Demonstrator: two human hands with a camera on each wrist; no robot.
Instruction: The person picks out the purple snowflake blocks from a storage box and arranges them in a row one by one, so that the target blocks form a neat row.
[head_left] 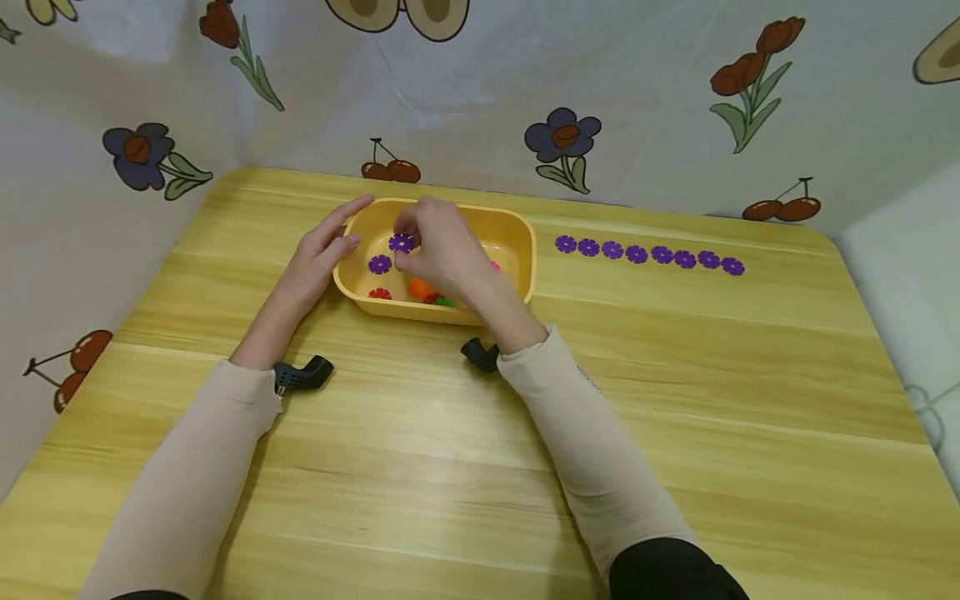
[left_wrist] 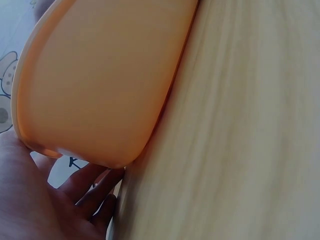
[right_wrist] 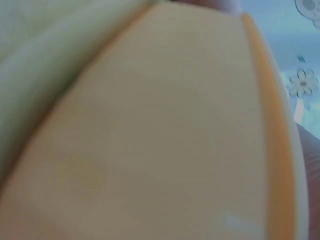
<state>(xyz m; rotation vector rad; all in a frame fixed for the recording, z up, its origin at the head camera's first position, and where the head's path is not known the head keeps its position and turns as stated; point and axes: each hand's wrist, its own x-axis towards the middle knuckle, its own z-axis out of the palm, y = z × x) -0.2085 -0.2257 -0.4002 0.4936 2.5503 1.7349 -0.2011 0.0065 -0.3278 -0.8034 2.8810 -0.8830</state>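
A yellow plastic basin (head_left: pixel 442 312) stands on the table, holding loose snowflake building discs. My left hand (head_left: pixel 315 258) grips its left end, thumb over the rim; in the left wrist view, fingers of the left hand (left_wrist: pixel 85 200) lie against the basin's end wall (left_wrist: pixel 100 90). Inside the basin, my right hand (head_left: pixel 448 250) pinches a purple snowflake disc (head_left: pixel 402 242) between thumb and fingers. Another purple disc (head_left: pixel 380 264) and a red disc (head_left: pixel 379 294) lie nearby. The right wrist view shows mostly the basin's outer wall (right_wrist: pixel 150 125); the right fingers are hidden there.
Several purple snowflake discs (head_left: pixel 637 254) form a row on the table to the right of the basin. Orange (head_left: pixel 420 288) and green (head_left: pixel 443 302) pieces lie at the basin's near side. A patterned cloth (head_left: pixel 465 100) hangs behind the wooden table (head_left: pixel 390 467).
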